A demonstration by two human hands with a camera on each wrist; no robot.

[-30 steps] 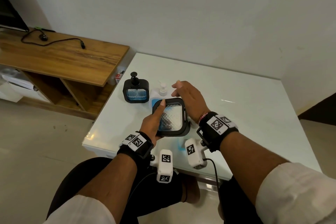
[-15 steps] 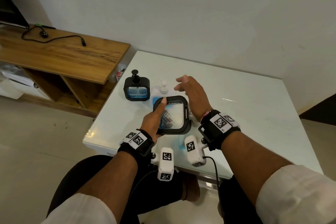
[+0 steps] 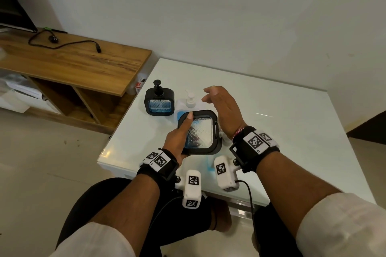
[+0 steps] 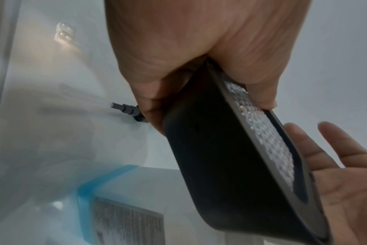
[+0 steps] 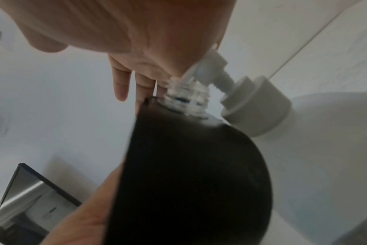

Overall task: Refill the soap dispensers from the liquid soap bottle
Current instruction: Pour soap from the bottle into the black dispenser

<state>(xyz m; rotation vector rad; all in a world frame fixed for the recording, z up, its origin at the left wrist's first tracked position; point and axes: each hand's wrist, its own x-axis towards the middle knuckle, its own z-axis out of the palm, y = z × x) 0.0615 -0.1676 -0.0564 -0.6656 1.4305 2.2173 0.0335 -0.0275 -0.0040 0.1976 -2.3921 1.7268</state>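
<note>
Right hand [image 3: 221, 108] lifted off since 1 s ago, now hovering w/ fingers spread, nothing held; left hand [image 3: 177, 142] still gripping pumpless dispenser [image 3: 200, 132] tilted above table [image 3: 292, 131], just in front of soap bottle [image 3: 190, 101] — neck prob. open, pour next.

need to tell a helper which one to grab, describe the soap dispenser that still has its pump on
On the white table, look to the far left edge beside the wooden shelf unit. The standing dispenser there is a black square with a blue-tinted window. Unlike the dispenser in hand, it is upright with its black pump fitted.
</note>
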